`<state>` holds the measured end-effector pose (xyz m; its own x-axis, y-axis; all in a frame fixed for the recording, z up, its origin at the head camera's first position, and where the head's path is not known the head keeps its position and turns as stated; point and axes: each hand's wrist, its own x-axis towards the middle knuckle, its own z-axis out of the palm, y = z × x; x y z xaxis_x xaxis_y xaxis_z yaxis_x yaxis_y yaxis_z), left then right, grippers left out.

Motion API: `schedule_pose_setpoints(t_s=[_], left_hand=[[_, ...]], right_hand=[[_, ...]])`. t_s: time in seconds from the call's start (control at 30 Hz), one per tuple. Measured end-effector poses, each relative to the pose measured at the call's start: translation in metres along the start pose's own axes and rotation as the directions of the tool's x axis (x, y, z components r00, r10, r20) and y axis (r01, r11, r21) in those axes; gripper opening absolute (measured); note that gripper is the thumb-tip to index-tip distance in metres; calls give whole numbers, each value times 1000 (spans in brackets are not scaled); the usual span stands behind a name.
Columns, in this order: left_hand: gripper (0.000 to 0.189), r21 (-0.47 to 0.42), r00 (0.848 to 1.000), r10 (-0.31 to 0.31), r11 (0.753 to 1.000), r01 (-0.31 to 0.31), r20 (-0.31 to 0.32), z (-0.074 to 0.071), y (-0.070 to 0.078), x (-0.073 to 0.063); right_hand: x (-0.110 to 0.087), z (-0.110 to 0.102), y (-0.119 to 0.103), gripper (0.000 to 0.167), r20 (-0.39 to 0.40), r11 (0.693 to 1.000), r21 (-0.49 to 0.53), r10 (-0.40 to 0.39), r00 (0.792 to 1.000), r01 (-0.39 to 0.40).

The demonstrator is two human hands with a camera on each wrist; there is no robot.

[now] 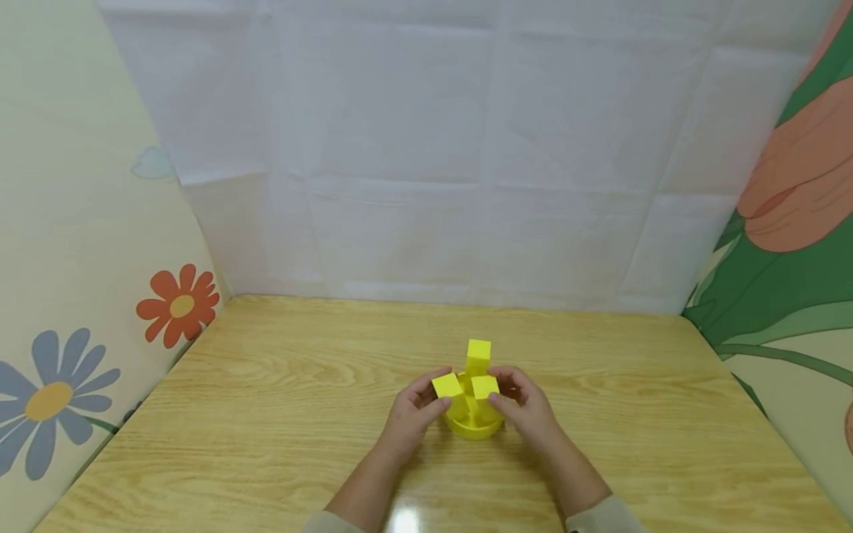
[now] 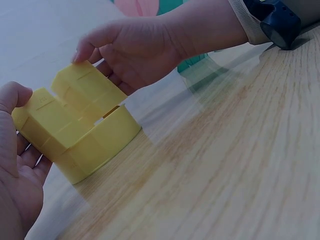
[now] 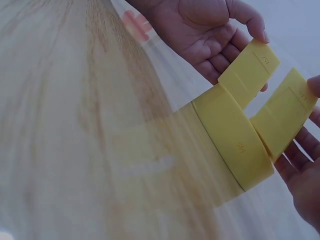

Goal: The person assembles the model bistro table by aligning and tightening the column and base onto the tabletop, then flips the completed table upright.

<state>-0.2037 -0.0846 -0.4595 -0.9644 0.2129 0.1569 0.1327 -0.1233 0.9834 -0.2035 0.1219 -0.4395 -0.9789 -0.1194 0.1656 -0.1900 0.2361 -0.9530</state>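
A round yellow base with a low wall (image 1: 474,431) sits on the wooden table, and three yellow rectangular blocks rise from it. My left hand (image 1: 406,420) holds the left block (image 1: 448,385) between thumb and fingers. On the other side, my right hand (image 1: 535,416) grips the right block (image 1: 485,386) in the same way. The back block (image 1: 478,354) stands upright, untouched by either hand. In the left wrist view the left block (image 2: 50,122) and right block (image 2: 87,90) lean slightly over the base wall (image 2: 110,137). Small marks show on the blocks in the right wrist view.
The light wooden table (image 1: 280,385) extends around the hands on all sides. Behind it hangs a creased white sheet (image 1: 400,148). Walls with painted flowers (image 1: 180,305) flank the table at left and right.
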Motion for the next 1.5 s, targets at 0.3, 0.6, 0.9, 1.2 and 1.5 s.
schedule_pose_setpoints(t_s=[0.3, 0.6, 0.9, 1.2, 1.5], left_hand=[[50, -1, 1000, -4, 1000, 4, 0, -1, -1, 0], [51, -4, 999, -40, 999, 40, -16, -1, -2, 1], [51, 1, 999, -47, 999, 47, -13, -2, -2, 0], [50, 4, 999, -45, 999, 45, -19, -1, -1, 0], [50, 9, 999, -49, 999, 49, -20, -1, -1, 1]], right_hand=[[2, 0, 3, 40, -36, 1000, -26, 10, 999, -11], [5, 0, 5, 51, -17, 998, -49, 45, 999, -46], [9, 0, 6, 51, 14, 993, -34, 116, 993, -116], [12, 1, 6, 48, -40, 990, 7, 139, 990, -138], [9, -4, 8, 42, -59, 990, 49, 136, 989, -133]])
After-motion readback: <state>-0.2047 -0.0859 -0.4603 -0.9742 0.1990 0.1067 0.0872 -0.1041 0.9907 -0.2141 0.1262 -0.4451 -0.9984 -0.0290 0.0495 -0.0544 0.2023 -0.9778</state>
